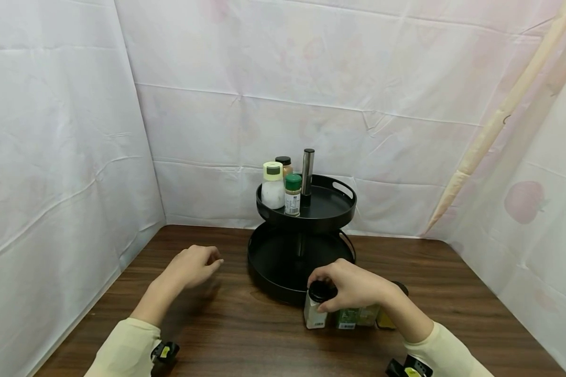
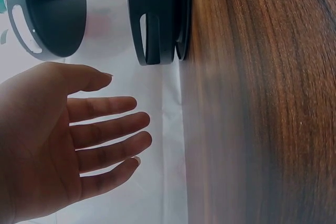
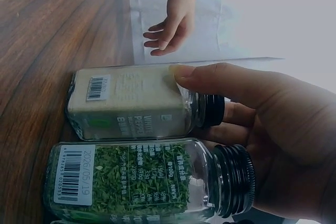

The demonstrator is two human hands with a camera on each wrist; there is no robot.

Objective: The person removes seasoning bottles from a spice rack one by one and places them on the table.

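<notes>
My right hand (image 1: 354,285) grips a clear glass jar of white pepper (image 1: 315,315) near its black lid, the thumb on one side and the fingers behind. The jar is upright; I cannot tell whether its base touches the table. Close beside it stands a jar of green dried herbs (image 3: 121,179), also black-lidded. Over the table's left part hovers my left hand (image 1: 193,267), holding nothing; its fingers look loosely extended in the left wrist view. The two-tier black rack has a lower tray (image 1: 275,264) just behind the pepper jar.
On the rack's upper tray (image 1: 330,209) stand a white bottle with a pale yellow lid (image 1: 272,192), a green-capped jar (image 1: 292,195) and a black-capped jar (image 1: 285,165), near a metal post (image 1: 307,175). A yellow jar (image 1: 385,319) stands beneath my right forearm. Pale cloth surrounds the table.
</notes>
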